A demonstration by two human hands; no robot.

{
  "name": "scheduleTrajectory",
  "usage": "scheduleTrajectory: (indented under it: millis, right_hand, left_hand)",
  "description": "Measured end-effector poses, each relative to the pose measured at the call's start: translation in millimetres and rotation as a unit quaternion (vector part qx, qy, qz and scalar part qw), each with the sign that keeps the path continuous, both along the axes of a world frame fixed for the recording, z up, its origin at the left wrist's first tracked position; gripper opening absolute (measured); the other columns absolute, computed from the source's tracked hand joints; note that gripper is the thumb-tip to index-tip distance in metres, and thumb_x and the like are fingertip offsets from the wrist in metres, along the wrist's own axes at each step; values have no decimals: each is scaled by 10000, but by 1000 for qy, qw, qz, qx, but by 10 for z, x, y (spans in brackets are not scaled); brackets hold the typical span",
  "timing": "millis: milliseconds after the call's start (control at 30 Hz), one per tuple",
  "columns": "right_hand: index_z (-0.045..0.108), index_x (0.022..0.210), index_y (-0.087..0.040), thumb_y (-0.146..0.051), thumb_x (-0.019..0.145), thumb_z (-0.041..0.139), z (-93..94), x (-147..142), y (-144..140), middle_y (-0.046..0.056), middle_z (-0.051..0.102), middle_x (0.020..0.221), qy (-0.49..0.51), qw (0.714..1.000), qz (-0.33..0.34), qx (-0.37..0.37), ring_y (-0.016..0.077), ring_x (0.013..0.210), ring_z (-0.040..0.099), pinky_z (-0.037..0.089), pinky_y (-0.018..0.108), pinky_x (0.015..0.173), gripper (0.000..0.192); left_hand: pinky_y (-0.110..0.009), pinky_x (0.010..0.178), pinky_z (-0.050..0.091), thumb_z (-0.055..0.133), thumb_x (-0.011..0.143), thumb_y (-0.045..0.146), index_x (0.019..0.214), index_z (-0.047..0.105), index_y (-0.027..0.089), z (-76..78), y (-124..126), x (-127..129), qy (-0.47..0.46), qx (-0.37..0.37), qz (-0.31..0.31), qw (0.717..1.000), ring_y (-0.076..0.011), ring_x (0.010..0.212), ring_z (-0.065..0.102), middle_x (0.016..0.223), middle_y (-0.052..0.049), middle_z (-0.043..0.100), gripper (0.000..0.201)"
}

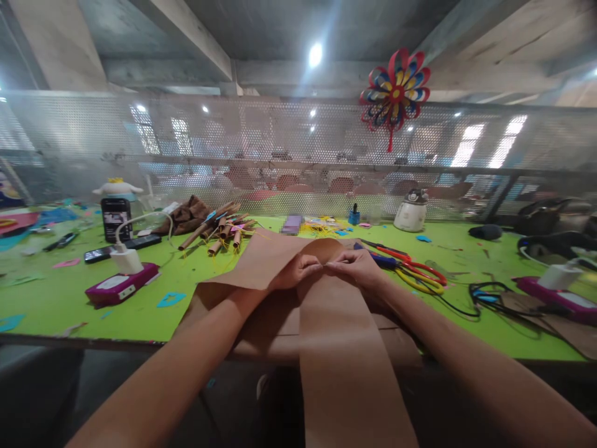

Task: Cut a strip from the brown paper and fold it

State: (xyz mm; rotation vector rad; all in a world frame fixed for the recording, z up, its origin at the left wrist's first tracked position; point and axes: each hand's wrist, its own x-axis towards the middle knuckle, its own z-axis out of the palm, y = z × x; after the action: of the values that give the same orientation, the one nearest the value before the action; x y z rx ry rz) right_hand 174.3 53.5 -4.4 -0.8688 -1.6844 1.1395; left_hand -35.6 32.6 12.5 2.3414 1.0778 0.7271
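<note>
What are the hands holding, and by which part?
Brown paper: the left hand and right hand both pinch it at the upper end of the hanging strip; edge or fold is unclear.

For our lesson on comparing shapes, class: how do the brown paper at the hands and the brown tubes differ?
The brown paper is broad and bent; the brown tubes are narrow and hollow.
The left hand and right hand pinch the paper; the tubes lie untouched in a pile on the green table.
The paper overhangs the table's near edge; the tubes sit farther back.
Both are brown.
</note>
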Motion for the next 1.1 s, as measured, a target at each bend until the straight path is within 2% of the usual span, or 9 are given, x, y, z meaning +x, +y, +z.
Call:
scheduleTrajectory:
  millis: [100, 233, 400, 600, 700, 900, 967, 1100]
  right_hand:
    - [659, 593, -136, -451, 553, 768, -20, -7, 9, 30, 624, 580, -7, 1000, -10, 21, 114, 514, 493, 353, 240, 481, 336]
    - [647, 575, -140, -438, 597, 736, -26, -42, -1, 14, 589, 543, -26, 996, -50, 70, 112, 502, 481, 352, 238, 480, 312]
    - [654, 580, -142, -436, 629, 709, 52, -56, -65, 20, 584, 556, -54, 991, -60, 109, 118, 519, 483, 345, 235, 473, 303]
    - [652, 643, -138, -495, 641, 712, 53, 38, 22, -4, 546, 514, -26, 999, 2, 48, 89, 462, 415, 293, 230, 444, 361]
    - [649, 613, -138, -478, 618, 742, 19, 64, 76, -4, 559, 535, 2, 999, 9, 49, 90, 489, 430, 319, 241, 484, 353]
    - [670, 610, -135, -459, 553, 788, -2, 78, 77, -1, 573, 533, 25, 999, 9, -32, 97, 487, 451, 338, 256, 513, 350]
    - [680, 648, -131, -471, 576, 775, -12, 88, 79, -2, 571, 537, 22, 999, 13, -48, 95, 481, 444, 327, 255, 508, 360]
    - [668, 656, -128, -497, 600, 752, -28, 92, 110, -29, 514, 498, -4, 999, 22, -46, 77, 460, 378, 266, 243, 484, 383]
  left_hand:
    - [-226, 629, 382, 377, 906, 465, 770, 592, 135, 12, -15, 33, 19, 16, -26, 999, -132, 674, 497, 726, -17, 573, 417]
    - [-231, 647, 385, 415, 896, 443, 864, 616, 134, 1, -45, 60, 8, 42, -12, 999, -140, 710, 522, 794, -27, 612, 369]
    - [-238, 658, 387, 465, 861, 391, 797, 612, 124, -27, -39, 104, -21, 39, 1, 999, -138, 689, 505, 742, -25, 598, 312]
    - [-228, 637, 372, 451, 858, 420, 714, 552, 143, -3, -21, 95, -26, -4, -10, 1000, -125, 664, 465, 684, -3, 522, 328]
    - [-226, 635, 373, 454, 852, 446, 722, 556, 145, 29, -36, 86, -37, -20, -27, 999, -119, 659, 452, 679, 1, 502, 344]
    - [-206, 425, 249, 518, 793, 546, 729, 563, 132, -7, -15, 46, -80, -153, -18, 985, -70, 435, 339, 509, 49, 407, 421]
    - [-206, 414, 234, 531, 779, 550, 713, 558, 131, -22, -6, 41, -90, -161, -12, 983, -65, 418, 327, 497, 54, 400, 424]
    - [-204, 447, 243, 550, 767, 527, 673, 555, 129, -6, -11, 53, -92, -131, -7, 987, -64, 468, 332, 525, 48, 415, 409]
